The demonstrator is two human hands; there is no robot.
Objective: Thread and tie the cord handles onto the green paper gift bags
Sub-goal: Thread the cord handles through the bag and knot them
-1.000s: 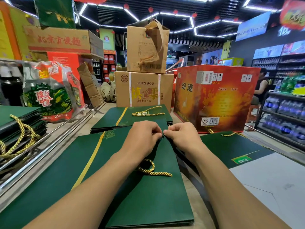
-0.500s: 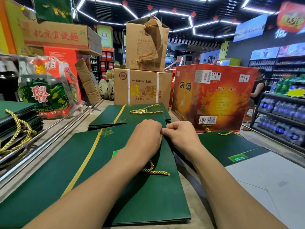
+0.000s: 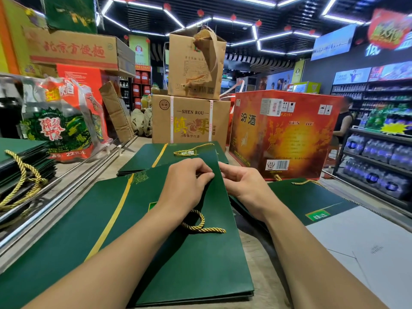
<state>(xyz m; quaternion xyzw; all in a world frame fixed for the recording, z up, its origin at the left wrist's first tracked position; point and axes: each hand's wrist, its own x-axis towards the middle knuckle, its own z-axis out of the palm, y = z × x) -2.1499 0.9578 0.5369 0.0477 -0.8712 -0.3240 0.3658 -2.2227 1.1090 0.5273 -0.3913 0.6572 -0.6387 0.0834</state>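
A flat green paper gift bag (image 3: pixel 196 264) with a gold stripe lies in front of me on the counter. A gold twisted cord (image 3: pixel 201 227) loops across its face below my left wrist. My left hand (image 3: pixel 188 186) is pinched on the bag's upper right edge, fingers curled over the cord end, which is mostly hidden. My right hand (image 3: pixel 243 184) sits just beyond that edge, fingers bent toward the left hand; what it holds is hidden behind the bag. Another green bag (image 3: pixel 169 156) with a cord handle lies further back.
More green bags (image 3: pixel 312 201) lie flat at the right, and a stack with gold cords (image 3: pixel 20 175) at the left. Cardboard boxes (image 3: pixel 191 119) and a red carton (image 3: pixel 283 134) stand behind. A metal rail (image 3: pixel 66 188) runs along the left. White sheets (image 3: pixel 367 246) lie at the right.
The two hands have drawn slightly apart at the bag's upper edge, the right hand opening a little. The view has shifted slightly.
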